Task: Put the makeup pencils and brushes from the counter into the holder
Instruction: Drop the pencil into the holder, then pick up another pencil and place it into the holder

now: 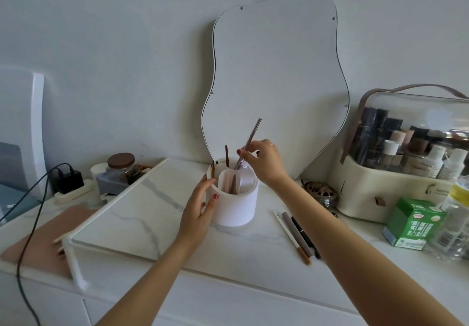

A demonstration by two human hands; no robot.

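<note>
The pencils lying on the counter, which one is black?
The black pencil, farthest right of the three. The middle one is grey; the left one is white with a brown end.

A wavy-edged mirror leans on the plain white wall behind a marble counter.

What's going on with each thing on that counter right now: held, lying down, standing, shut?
Silver pencil: tilted, pinched by right hand, tip inside holder.
White holder: upright, steadied by left hand.
Three pencils: lying flat on counter.
Brown-lidded jar: closed.
Clear-lidded organiser: shut.
</note>
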